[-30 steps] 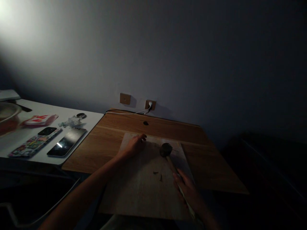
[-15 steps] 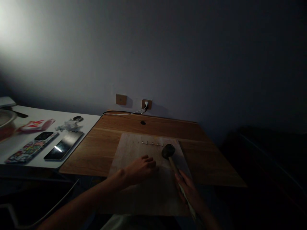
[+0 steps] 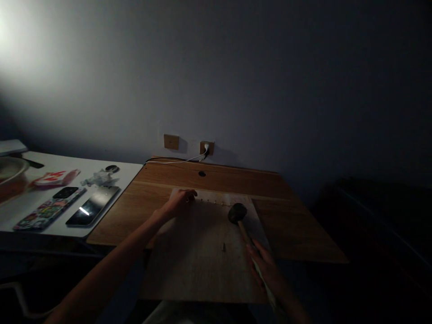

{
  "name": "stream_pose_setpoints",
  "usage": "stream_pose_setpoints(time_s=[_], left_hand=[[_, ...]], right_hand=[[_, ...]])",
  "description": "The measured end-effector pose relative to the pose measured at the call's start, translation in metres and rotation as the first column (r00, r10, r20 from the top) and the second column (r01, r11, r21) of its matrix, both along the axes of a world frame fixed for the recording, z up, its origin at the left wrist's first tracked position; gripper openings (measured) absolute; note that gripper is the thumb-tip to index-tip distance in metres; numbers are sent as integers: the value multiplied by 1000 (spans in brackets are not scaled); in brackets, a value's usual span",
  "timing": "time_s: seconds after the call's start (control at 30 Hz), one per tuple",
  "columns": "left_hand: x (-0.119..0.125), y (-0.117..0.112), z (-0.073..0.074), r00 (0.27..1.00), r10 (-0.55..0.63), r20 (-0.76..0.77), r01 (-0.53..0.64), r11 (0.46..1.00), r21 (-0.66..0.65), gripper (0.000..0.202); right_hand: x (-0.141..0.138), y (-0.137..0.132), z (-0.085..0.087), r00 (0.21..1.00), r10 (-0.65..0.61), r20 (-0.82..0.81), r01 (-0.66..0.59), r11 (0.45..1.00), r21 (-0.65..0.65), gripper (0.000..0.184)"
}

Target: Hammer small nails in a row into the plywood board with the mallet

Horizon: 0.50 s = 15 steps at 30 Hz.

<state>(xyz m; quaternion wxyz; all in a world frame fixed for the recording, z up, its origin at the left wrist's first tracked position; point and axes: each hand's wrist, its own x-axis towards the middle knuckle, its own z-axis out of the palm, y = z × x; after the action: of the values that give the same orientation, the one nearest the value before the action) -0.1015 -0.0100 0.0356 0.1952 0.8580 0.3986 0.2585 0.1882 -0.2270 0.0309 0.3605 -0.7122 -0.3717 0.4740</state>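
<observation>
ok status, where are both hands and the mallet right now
left hand at far edge of board, fingers bunched by nail row. right hand gripping mallet handle, head down on board. one loose nail mid-board.

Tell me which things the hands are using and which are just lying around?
In use: pale wooden board, black-headed mallet in the right hand, row of small metal nails by the left hand.
Lying about: shiny black phone, colourful patterned phone case, white charger cable.
</observation>
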Motion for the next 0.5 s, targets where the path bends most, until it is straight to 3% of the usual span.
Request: stream_pose_setpoints(time_s=[0.3, 0.5], left_hand=[[8, 2, 9, 994, -18, -109, 18, 1000, 0, 31], [13, 2, 0, 999, 17, -34, -18, 999, -35, 31]], right_hand=[[0, 1, -4, 1000, -31, -4, 31, 999, -8, 82], [2, 1, -8, 1000, -24, -6, 24, 1000, 0, 79]])
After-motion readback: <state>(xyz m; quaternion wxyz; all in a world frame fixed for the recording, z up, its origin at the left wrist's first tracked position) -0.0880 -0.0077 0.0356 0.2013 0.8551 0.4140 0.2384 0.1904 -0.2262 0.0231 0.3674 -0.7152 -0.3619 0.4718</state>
